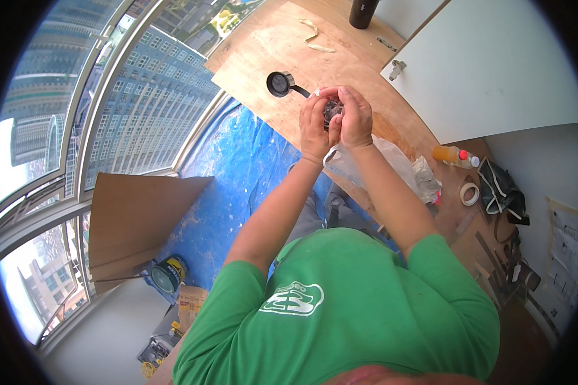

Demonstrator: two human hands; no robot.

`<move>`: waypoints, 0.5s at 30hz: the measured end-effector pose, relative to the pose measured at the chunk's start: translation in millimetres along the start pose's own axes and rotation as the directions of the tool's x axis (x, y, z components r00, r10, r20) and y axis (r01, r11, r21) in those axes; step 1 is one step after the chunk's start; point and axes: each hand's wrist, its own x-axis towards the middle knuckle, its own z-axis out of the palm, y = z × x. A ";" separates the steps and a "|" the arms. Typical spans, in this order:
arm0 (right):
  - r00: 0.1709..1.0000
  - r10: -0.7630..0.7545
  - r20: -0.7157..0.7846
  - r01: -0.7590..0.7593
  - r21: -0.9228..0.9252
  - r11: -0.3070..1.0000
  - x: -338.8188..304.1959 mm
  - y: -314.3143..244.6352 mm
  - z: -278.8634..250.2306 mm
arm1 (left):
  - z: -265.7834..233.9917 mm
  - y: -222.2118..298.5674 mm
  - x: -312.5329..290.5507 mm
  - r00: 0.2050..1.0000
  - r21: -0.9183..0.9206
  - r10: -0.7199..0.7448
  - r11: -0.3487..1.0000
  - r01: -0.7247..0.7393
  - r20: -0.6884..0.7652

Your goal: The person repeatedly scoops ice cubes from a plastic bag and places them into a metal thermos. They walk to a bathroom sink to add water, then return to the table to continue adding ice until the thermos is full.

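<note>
My left hand [314, 130] and my right hand [355, 120] meet over the wooden tabletop [257, 61], fingers curled around a small dark, partly shiny thing [332, 111]. Most of it is hidden by the fingers, and I cannot tell its kind. A round black cap [279, 83] sticks out to the left on a short black strap that runs to the fingertips of my left hand. Just below my right wrist lies a crumpled white plastic bag [395, 162].
A bottle with orange liquid [446, 153], a tape roll [469, 194] and a dark bag [499, 189] lie at right. Pale strips [310, 31] and a black tumbler [363, 13] are farther back. Blue sheeting [228, 167], cardboard [138, 221] and a bucket [167, 274] are at left.
</note>
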 end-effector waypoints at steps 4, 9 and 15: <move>0.999 -0.015 -0.038 0.015 -0.004 1.000 -3.9 4.4 5.3 | -1.4 0.1 0.3 0.999 -0.050 -0.042 0.998 0.044 0.034; 0.995 -0.079 -0.054 0.063 -0.251 0.966 -5.0 22.4 -4.1 | -4.2 4.9 0.6 0.988 -0.091 -0.149 0.984 0.151 0.029; 0.980 -0.179 -0.081 0.119 -0.482 0.868 -18.4 25.5 -5.1 | -12.2 7.3 -2.3 0.992 -0.101 -0.114 0.988 0.120 0.060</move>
